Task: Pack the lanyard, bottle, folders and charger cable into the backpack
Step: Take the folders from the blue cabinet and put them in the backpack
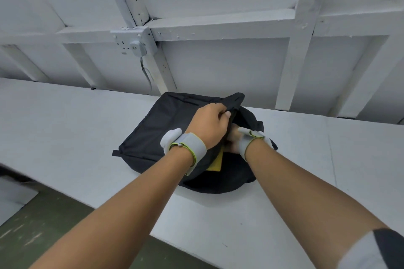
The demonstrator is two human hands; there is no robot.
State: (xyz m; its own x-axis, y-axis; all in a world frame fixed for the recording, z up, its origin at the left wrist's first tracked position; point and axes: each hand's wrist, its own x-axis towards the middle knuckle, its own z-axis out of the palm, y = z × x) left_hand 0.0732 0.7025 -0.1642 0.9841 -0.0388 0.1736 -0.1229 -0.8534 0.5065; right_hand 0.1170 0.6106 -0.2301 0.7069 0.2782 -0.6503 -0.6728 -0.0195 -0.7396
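A black backpack [157, 129] lies flat on the white table [65, 120], its opening turned toward me. My left hand [209, 124] grips the upper flap of the opening and holds it lifted. My right hand [235, 138] reaches inside the opening, mostly hidden by the flap and the left hand; I cannot tell what its fingers hold. A yellow folder [216, 161] shows inside the bag, below my wrists. Lanyard, bottle and charger cable are not visible.
A white panelled wall with a socket and plug [136, 46] rises behind the table. The table's near edge runs diagonally, with green floor [43, 225] below at the left. Both wrists wear grey straps.
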